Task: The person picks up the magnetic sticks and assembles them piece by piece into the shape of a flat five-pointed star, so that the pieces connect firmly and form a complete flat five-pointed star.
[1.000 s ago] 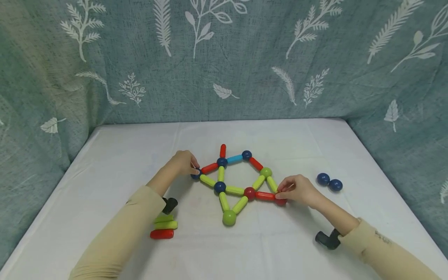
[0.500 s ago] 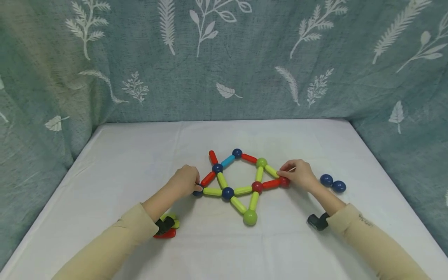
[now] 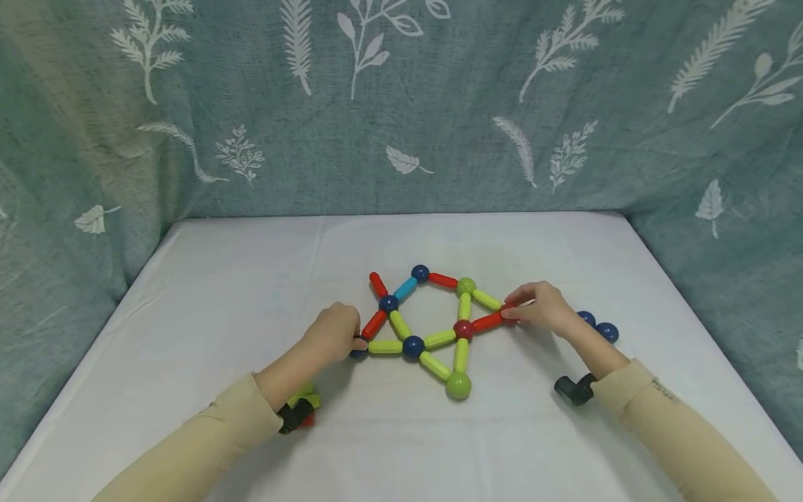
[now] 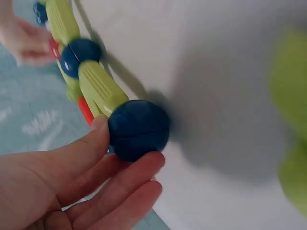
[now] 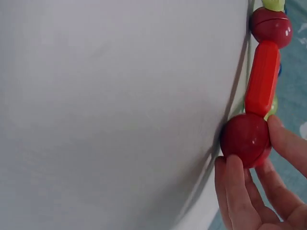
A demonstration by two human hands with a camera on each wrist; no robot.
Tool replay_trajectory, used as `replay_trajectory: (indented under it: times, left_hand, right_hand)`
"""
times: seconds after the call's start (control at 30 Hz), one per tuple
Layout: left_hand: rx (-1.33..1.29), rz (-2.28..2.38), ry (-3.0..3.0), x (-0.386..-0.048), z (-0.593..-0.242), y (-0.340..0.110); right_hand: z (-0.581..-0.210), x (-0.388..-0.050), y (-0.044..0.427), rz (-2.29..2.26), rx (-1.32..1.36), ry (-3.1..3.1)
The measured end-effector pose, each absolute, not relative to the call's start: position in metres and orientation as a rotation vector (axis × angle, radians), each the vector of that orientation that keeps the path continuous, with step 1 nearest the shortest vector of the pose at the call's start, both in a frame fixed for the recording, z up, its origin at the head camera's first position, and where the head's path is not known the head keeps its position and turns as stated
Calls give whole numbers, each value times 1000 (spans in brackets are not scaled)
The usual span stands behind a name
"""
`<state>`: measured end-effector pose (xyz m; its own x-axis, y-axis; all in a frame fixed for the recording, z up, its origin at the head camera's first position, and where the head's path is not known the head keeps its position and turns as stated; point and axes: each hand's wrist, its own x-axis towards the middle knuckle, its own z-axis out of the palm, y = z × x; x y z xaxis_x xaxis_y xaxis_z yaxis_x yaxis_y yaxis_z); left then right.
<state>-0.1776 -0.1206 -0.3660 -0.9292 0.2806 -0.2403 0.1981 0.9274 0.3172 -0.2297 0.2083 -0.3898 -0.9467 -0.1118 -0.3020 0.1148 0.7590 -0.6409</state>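
Note:
A flat framework of balls and rods, like a magnetic building set, lies across the middle of the table. My left hand pinches the dark blue ball at its left corner between thumb and fingers. At the right corner, my right hand holds a red ball in its fingertips. A red rod runs from that ball to a second red ball. Nearest the person is a light green ball. One red rod sticks out at the back left with a free end.
Two loose dark blue balls lie right of the right hand, partly hidden by it. Loose green rods and a red piece lie by the left wrist, mostly covered by its black camera. A patterned curtain hangs behind the table.
Both hands have turned the framework counterclockwise in the head view: its left corner came nearer, its right corner went farther back, and the front green ball shifted right. Both grips stayed.

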Motion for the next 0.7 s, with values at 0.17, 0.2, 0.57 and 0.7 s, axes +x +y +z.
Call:
replay_trajectory:
  times: [0.17, 0.2, 0.57, 0.7]
  left_hand:
    - [408, 443, 2809, -162, -366, -103]
    - [411, 455, 2806, -160, -366, -100]
    - [403, 526, 2750, -148, -365, -107]
    - [418, 549, 2708, -142, -360, -146]
  right_hand:
    - [-389, -245, 211, -1050, 77, 2640]
    - [-389, -248, 211, -1071, 96, 2632]
    - [-391, -262, 210, -1183, 148, 2593]
    - [-391, -260, 209, -1181, 145, 2597]
